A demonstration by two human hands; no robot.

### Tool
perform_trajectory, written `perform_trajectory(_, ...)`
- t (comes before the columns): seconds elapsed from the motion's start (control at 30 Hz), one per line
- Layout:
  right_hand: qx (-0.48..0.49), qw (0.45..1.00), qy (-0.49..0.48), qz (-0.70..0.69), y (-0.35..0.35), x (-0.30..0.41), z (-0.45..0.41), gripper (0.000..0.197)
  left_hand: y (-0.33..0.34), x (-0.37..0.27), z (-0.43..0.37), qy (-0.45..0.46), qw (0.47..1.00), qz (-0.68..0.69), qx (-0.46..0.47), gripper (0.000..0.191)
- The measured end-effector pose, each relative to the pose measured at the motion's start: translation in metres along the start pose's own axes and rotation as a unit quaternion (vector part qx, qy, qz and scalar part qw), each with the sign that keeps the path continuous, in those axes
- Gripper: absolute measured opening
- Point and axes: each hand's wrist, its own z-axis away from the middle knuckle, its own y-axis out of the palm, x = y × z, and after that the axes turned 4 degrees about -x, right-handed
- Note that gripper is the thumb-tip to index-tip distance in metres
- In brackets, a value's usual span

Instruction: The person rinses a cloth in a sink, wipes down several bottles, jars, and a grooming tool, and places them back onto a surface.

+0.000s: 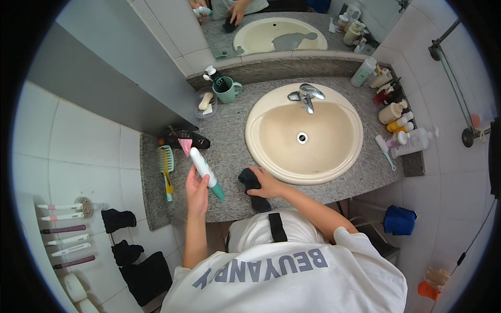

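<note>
My left hand grips a slim white bottle with a green cap, tilted above the counter's left part. The green end points towards my body and the rounded white end points away. Under my right hand a dark, sock-shaped cloth lies on the grey stone counter, pinched between thumb and fingers. One end of the cloth reaches the front edge near my waist. Right beside that hand is the rim of the cream oval basin.
A chrome faucet stands behind the basin. Left are a green mug, a soap dish, a black pouch and hairbrushes. Several bottles and a small brush line the right side. Black cloths hang lower left.
</note>
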Motion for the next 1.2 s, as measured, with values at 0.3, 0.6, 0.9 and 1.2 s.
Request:
perform_trajectory(0.3, -0.082, 0.995, 0.056, 0.001, -0.045, -0.012, 0.059, 0.076, -0.058, 0.079, -0.021, 0.111, 0.983, -0.126, -0.08, 0.07)
perform_trajectory(0.6, -0.294, 0.946, 0.133, -0.012, -0.067, -0.03, 0.141, 0.06, -0.088, 0.124, -0.032, 0.209, 0.943, -0.247, -0.074, 0.06)
perform_trajectory(0.9, -0.519, 0.829, 0.199, 0.051, -0.095, -0.029, 0.253, 0.044, -0.14, 0.155, -0.068, 0.34, 0.837, -0.416, -0.098, 0.067)
perform_trajectory(1.2, -0.769, 0.426, 0.313, 0.36, -0.085, -0.024, 0.465, 0.03, -0.085, 0.117, -0.011, 0.353, 0.746, -0.557, -0.095, 0.068)
